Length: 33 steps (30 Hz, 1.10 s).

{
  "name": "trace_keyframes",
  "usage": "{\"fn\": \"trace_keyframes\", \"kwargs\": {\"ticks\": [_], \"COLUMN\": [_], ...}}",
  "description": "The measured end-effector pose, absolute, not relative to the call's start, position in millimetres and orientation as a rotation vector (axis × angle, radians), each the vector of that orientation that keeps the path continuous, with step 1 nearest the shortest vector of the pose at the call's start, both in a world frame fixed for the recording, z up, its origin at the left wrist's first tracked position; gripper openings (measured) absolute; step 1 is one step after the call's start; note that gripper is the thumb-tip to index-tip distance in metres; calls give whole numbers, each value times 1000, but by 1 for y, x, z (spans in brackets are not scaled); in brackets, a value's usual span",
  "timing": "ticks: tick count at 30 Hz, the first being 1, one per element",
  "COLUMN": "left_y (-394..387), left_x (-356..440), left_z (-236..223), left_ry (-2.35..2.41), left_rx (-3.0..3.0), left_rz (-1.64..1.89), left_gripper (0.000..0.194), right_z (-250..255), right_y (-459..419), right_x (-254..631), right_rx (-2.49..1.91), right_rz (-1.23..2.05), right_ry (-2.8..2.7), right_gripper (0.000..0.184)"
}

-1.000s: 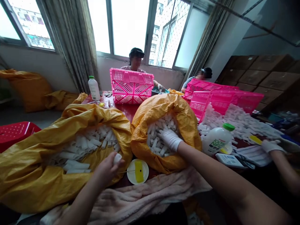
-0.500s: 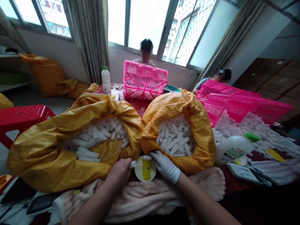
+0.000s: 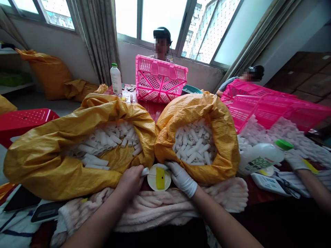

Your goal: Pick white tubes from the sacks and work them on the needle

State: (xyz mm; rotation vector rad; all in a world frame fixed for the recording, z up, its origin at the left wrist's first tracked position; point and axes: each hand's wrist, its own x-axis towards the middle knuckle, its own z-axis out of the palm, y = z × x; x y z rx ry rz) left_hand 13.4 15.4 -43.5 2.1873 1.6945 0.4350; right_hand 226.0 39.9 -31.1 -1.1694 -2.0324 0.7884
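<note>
Bare left hand (image 3: pixel 130 181) clamped on a short white tube (image 3: pixel 145 171), just beside a round white disc with yellow stripe (image 3: pixel 159 178). White-gloved right hand (image 3: pixel 181 178) open, empty, at disc's edge. Beyond: yellow woven sack (image 3: pixel 222 137) holding white tubes (image 3: pixel 193 141); farther, pink plastic crate (image 3: pixel 161 80).

The person's left hand (image 3: pixel 130 182) closes around a small white roll (image 3: pixel 145 171), so only its tip shows past the fingers. The pink plastic crate (image 3: pixel 161 80) hides the far co-worker's hands. At the right, the arm behind a gloved hand (image 3: pixel 296 161) runs off the edge, so its owner is cut off. That edge also cuts off the stacked pink crates (image 3: pixel 258 110). The print on the white bottle (image 3: pixel 261 158) and the white device (image 3: pixel 269 183) is too small to read.
</note>
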Motion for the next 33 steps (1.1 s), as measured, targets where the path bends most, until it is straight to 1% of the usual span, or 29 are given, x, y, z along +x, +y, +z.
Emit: {"fn": "trace_keyframes", "kwargs": {"ticks": [3, 8, 11, 15, 21, 24, 27, 30, 33], "left_y": [16, 17, 16, 16, 16, 17, 18, 19, 19], "left_x": [14, 14, 14, 14, 14, 13, 13, 13, 12], "left_z": [-44, -43, -41, -40, -43, -45, -48, -49, -49], "left_ry": [1699, 1711, 1725, 1725, 1716, 1714, 1721, 1725, 1718], "left_rx": [2190, 2199, 2193, 2166, 2166, 2173, 2194, 2206, 2208], "left_rz": [456, 474, 473, 472, 507, 508, 499, 501, 507], "left_gripper": [13, 12, 13, 13, 11, 12, 15, 16, 16], "right_z": [-31, -34, -42, -51, -49, -47, -46, -45, -48], "right_y": [41, 36, 36, 39, 37, 35, 34, 32, 31], "right_x": [226, 229, 235, 241, 245, 246, 248, 250, 251], "right_rx": [-1126, -1135, -1038, -1057, -880, -960, -950, -851, -883], "right_rz": [847, 751, 722, 610, 478, 449, 372, 389, 425], "right_ry": [-2063, -2057, -2154, -2179, -2321, -2304, -2346, -2428, -2332], "right_gripper": [21, 25, 24, 33, 31, 35, 30, 30, 35]}}
